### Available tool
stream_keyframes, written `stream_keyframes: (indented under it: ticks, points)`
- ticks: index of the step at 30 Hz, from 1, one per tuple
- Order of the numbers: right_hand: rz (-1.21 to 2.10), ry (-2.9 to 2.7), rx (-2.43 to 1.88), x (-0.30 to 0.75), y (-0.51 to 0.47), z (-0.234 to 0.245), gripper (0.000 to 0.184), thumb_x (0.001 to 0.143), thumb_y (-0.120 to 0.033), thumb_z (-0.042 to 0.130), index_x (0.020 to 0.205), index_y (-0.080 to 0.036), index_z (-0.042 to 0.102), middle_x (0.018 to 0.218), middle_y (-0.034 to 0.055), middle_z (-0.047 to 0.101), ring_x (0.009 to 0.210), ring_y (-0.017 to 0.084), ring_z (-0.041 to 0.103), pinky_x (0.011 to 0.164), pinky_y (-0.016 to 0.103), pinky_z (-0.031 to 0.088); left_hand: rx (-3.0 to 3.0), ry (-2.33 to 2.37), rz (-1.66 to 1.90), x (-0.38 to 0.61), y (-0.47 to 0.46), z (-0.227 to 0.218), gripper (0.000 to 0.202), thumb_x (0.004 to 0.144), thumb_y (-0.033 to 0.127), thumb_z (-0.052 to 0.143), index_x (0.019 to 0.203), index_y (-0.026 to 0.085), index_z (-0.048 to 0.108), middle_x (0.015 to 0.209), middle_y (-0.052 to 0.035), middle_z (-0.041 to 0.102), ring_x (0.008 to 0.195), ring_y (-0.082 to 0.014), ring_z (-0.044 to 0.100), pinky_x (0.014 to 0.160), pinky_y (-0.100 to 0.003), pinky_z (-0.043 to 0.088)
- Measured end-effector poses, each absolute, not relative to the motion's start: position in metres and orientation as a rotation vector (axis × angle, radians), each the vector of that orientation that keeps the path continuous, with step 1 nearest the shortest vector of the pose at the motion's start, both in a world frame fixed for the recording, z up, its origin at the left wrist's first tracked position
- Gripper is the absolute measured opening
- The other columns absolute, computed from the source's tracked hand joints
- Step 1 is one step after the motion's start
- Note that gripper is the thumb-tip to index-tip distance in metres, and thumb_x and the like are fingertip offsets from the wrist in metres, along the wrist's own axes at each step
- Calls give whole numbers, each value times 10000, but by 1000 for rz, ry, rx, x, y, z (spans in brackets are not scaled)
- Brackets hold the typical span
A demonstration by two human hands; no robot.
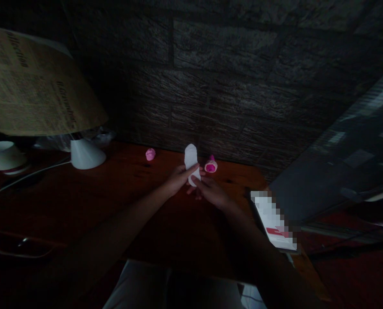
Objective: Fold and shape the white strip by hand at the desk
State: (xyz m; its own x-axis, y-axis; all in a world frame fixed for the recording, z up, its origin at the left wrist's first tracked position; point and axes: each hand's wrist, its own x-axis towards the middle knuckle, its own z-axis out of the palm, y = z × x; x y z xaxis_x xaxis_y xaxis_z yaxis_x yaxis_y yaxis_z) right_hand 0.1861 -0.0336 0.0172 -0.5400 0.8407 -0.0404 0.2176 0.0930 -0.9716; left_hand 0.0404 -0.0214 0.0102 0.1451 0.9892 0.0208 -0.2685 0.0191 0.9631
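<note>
A white, flat oblong piece with rounded ends (191, 156) stands tilted up between my two hands over the wooden table. My left hand (177, 180) grips its left side, the thumb lying across its front. Lower down, my right hand (213, 192) presses its thumb on the bottom end, with its fingers behind. What the piece is made of is hard to tell in the dim light. Just beyond the hands sits a small magenta thing with a pale rim (211, 165). A small pink crumpled lump (150, 154) rests farther left, apart from both hands.
At the left stands a lamp with a newsprint shade (40, 86) and white base (86, 154), its cord crossing the table (114, 189). A white bowl-like vessel (3, 155) is beside it. A bright, partly blurred screen (275, 223) lies right. A brick wall (226, 86) rises behind.
</note>
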Motion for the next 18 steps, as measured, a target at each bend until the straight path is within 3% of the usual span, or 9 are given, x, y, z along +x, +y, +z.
stream_keyframes:
  ticks: [8, 13, 18]
  points:
    - [1439, -1855, -1034, 185, -33, 16, 389, 970, -479, 486, 944, -135, 666, 754, 60, 725, 470, 73, 541, 481, 201, 453, 1063, 911, 1222, 39, -21, 9, 431, 781, 484, 714, 975, 100, 738, 889, -128, 748, 538, -100, 599, 419, -197, 352]
    - [1453, -1833, -1060, 185, -34, 15, 378, 969, -469, 496, 935, -131, 662, 757, 62, 723, 477, 74, 544, 487, 204, 447, 957, 927, 1224, 40, -21, 12, 444, 828, 460, 668, 1097, 109, 706, 940, -134, 752, 536, -118, 613, 391, -200, 359]
    - [1475, -1824, -1079, 185, -33, 13, 387, 963, -475, 505, 924, -123, 662, 771, 69, 720, 484, 76, 540, 494, 207, 440, 998, 921, 1235, 37, -20, 13, 390, 806, 403, 705, 1044, 94, 713, 960, -148, 750, 557, -133, 628, 400, -213, 403]
